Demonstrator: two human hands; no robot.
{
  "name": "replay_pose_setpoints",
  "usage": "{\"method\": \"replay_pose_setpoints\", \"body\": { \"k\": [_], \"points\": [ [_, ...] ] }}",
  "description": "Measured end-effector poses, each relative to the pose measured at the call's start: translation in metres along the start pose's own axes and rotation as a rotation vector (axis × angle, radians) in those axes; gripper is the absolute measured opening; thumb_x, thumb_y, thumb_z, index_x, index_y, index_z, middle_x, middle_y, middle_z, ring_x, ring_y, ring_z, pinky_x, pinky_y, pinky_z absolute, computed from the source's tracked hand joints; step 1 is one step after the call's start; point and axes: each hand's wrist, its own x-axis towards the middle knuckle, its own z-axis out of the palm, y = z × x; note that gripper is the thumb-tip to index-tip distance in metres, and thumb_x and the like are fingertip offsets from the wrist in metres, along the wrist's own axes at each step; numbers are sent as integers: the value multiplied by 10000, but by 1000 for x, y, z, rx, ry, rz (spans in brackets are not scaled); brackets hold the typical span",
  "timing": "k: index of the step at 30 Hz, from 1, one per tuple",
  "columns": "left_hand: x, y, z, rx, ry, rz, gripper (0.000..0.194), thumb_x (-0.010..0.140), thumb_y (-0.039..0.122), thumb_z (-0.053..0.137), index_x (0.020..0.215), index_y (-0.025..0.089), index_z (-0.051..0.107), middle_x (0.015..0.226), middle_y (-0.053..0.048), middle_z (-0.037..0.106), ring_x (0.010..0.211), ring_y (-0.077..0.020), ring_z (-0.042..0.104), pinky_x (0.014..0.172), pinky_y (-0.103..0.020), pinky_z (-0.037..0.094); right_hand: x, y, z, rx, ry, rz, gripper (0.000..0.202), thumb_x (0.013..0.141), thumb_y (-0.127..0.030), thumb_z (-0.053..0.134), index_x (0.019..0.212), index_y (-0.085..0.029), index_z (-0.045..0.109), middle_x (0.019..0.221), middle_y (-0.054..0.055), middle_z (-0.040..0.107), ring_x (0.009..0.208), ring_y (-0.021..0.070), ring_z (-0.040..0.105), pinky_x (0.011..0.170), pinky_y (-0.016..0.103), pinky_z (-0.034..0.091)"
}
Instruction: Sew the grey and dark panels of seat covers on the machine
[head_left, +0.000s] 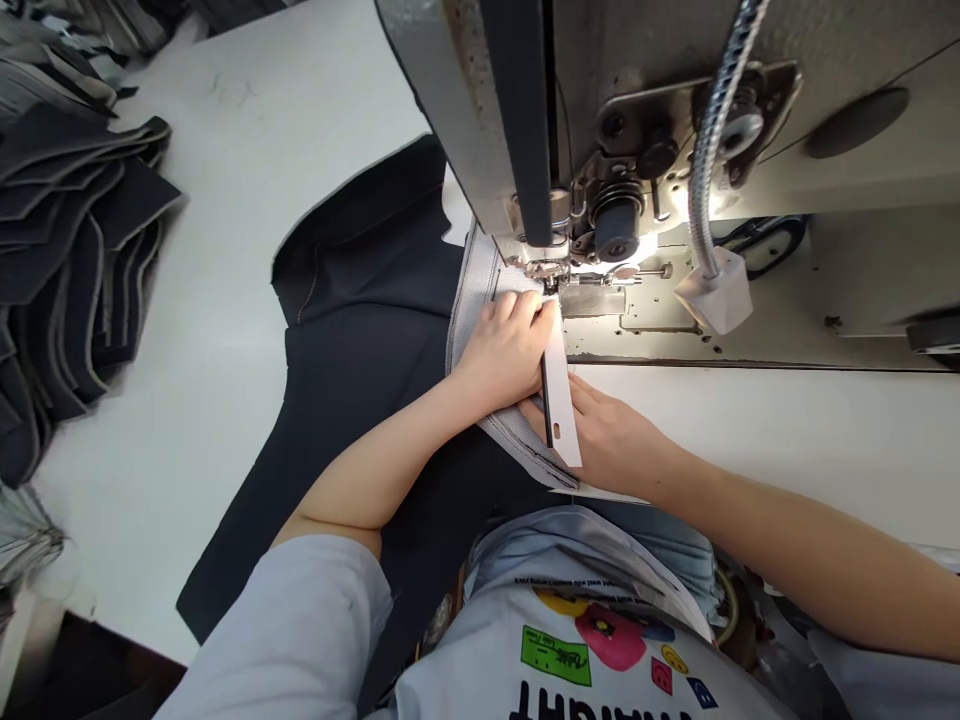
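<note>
A dark fabric garment piece (360, 350) with a grey band (474, 300) along its edge lies under the sewing machine's presser foot (551, 275). My left hand (510, 350), fingers bent and bunched together, grips the grey band just in front of the foot. Its index finger and thumb touch a narrow white strip with a slot (561, 400), which runs from the foot towards me. My right hand (619, 440) lies flat on the band's near part, fingers extended. The strip crosses over and partly hides those fingers.
Stacked dark fabric pieces (75, 240) lie on the white table (232, 290) at the left. The sewing machine head (487, 110) overhangs the work from above. A lamp on a flexible metal neck (716, 290) hangs at the right.
</note>
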Motion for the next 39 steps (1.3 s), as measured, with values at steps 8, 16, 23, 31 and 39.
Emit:
{"method": "replay_pose_setpoints", "body": {
  "k": [8,16,23,31,39],
  "points": [
    [13,-14,2,91,29,161,584,1002,391,453,1424,-11,503,1186,-248,660,1138,-365,601,895,-462,488,4,-8,14,-77,72,101,403,949,-73,478,1329,25,571,1208,310,660,1237,373,607,1026,597,509],
    [-13,-25,-9,-16,98,283,472,991,290,415,1381,72,567,1463,-169,571,1307,-285,581,1021,-394,517,13,-11,14,-168,119,74,339,975,-79,446,1230,30,642,1120,260,715,1098,290,691,980,452,567],
    [-39,-18,10,36,149,296,493,940,193,424,1388,41,566,1458,-184,571,1316,-293,577,993,-400,541,16,-22,25,-240,144,56,269,961,-65,456,1009,-4,713,881,199,754,899,273,742,923,468,595],
    [-16,-19,9,60,82,203,551,908,242,501,1430,71,536,1515,-164,519,1285,-327,562,942,-448,531,11,-3,13,-236,124,7,312,968,-28,415,1133,28,674,1002,198,738,987,256,723,957,404,581],
    [-11,-31,26,28,248,270,427,1029,337,366,1306,166,643,1361,-151,654,1112,-273,628,829,-411,494,11,4,14,-248,160,90,323,978,-11,395,1048,-40,709,983,141,734,1035,212,676,855,313,544]
  ]
}}
